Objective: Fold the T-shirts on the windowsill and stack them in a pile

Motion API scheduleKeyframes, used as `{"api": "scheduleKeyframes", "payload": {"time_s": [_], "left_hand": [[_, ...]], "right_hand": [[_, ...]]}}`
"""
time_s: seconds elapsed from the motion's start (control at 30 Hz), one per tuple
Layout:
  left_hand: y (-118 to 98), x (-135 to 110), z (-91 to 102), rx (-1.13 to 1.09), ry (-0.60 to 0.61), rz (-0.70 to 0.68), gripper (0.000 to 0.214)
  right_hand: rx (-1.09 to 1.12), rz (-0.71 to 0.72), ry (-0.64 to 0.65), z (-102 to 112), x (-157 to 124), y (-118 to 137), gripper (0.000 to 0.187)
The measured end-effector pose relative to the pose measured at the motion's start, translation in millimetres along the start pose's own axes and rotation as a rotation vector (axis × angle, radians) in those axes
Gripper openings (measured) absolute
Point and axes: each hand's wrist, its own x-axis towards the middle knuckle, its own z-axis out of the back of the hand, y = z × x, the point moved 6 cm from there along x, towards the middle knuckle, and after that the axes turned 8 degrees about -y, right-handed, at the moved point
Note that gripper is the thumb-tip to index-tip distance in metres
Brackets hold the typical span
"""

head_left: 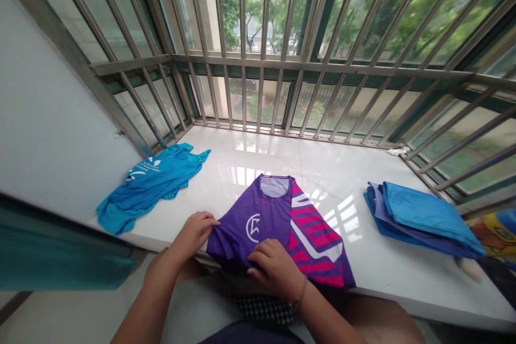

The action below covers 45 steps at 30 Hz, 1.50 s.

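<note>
A purple sports shirt (237, 215) with a pink-and-white striped side and a white round logo lies front up on the white sill, its collar toward the window. At its left sleeve edge, my left hand (197, 232) pinches the cloth. Over the lower front, my right hand (274, 269) has its fingers bent and closed on the fabric. The shirt's bottom part hangs near the sill's front edge, partly hidden behind my right hand.
A crumpled blue shirt (157, 185) with white print lies at the left. Folded blue and purple clothes (427, 217) are stacked at the right, beside a yellow patterned item (495, 234). Metal bars (262, 67) line the window behind the glossy white sill (322, 164).
</note>
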Motion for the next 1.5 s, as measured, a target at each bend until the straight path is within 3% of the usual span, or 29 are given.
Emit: {"api": "scheduleKeyframes", "payload": {"time_s": [0.1,0.23,0.37,0.47,0.6,0.77,0.9,1.1,1.3,1.5], "left_hand": [[1.3,4.5,1.0,0.03,0.016,0.015,0.037],[-13.7,26.5,-5.2,0.089,-0.019,0.01,0.033],[-53.0,62.1,-39.9,0.14,0.021,-0.129,0.036],[-71.2,83.7,-74.3,0.245,0.097,-0.16,0.041],[-60.7,96.6,-97.8,0.4,0.131,-0.039,0.054],[-40.2,96.2,-95.5,0.464,0.112,0.051,0.06],[-45.4,103.8,-97.0,0.514,0.108,0.049,0.059],[-65.4,138.8,-122.2,0.438,0.162,-0.142,0.058],[-48.7,174.0,-126.1,0.462,0.129,-0.006,0.061],[-42.8,184.9,-124.7,0.487,0.08,0.088,0.06]], "right_hand": [[0.003,0.015,0.032,6.4,1.0,-7.7,0.025],[-0.085,-0.177,-0.082,15.1,8.8,-31.3,0.024],[-0.194,-0.265,-0.089,8.0,14.5,-46.7,0.046],[-0.21,-0.276,-0.07,0.6,13.6,-53.0,0.047],[-0.212,-0.262,-0.078,-3.1,9.8,-56.2,0.048],[-0.214,-0.251,-0.092,-2.3,9.1,-55.7,0.048],[-0.201,-0.259,-0.089,-1.7,10.3,-55.1,0.048],[-0.195,-0.266,-0.085,-2.0,10.6,-55.0,0.048],[-0.196,-0.253,-0.085,-1.9,10.4,-55.1,0.05],[-0.165,-0.253,-0.106,-1.1,10.5,-55.0,0.05]]}}
